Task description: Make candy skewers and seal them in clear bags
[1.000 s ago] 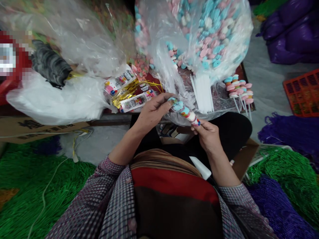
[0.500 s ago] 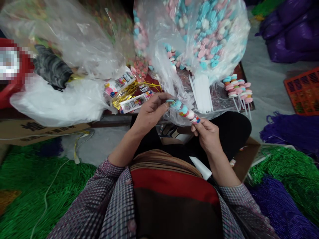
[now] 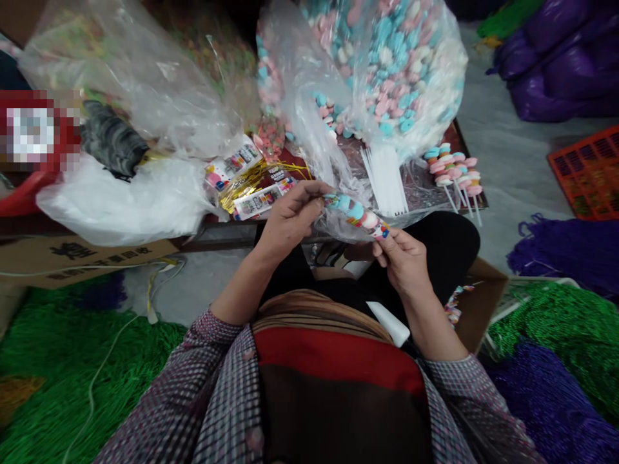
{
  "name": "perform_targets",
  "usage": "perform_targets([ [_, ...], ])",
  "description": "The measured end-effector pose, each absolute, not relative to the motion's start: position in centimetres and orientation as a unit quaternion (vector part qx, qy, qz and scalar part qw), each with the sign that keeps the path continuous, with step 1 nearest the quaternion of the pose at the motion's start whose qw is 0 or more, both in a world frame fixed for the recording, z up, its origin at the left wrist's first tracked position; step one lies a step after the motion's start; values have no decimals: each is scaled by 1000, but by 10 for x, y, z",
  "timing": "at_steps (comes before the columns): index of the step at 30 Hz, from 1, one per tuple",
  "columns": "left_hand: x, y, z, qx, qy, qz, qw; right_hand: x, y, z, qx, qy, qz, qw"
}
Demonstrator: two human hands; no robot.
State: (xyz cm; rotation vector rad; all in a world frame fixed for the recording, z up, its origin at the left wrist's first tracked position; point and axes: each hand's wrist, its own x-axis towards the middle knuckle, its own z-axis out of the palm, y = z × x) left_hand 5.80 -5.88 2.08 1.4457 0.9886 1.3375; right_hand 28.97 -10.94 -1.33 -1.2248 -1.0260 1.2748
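Observation:
Between my hands, above my lap, lies a slim clear wrapper of stacked pink, blue and white candies [image 3: 355, 211]. My left hand [image 3: 294, 216] pinches its upper-left end with thumb and fingers. At the lower-right end, printed in colours, my right hand [image 3: 401, 254] grips the same packet. Just beyond are printed wrappers [image 3: 261, 200] and gold twist ties [image 3: 244, 191] on the table. White sticks [image 3: 387, 183] lie in a bundle past the packet. Several candy skewers [image 3: 454, 171] on white sticks rest at the table's right corner.
A large clear bag of pastel candies [image 3: 396, 77] fills the table's back. Left of it are a white plastic bag [image 3: 126, 200], a dark patterned cloth [image 3: 111, 138] and a red container [image 3: 39, 187]. An open cardboard box [image 3: 483, 309] stands by my right leg; an orange crate [image 3: 587, 174] lies farther right.
The view has shifted slightly, so the table things appear a little displaced. Both hands keep their hold on the candy packet, nearly in the same place.

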Motion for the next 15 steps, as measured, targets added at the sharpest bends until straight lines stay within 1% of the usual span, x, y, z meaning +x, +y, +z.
perform_targets([
  [5, 61, -60, 27, 565, 420, 536, 465, 287, -111, -7, -509, -422, 536, 525],
  [8, 61, -58, 27, 574, 425, 533, 455, 288, -113, -9, -513, -419, 537, 522],
  [11, 61, -57, 27, 601, 425, 530, 420, 290, -114, -12, -520, -427, 535, 511],
  [15, 61, -54, 26, 649, 414, 534, 350, 293, -116, -14, -526, -449, 525, 497],
])
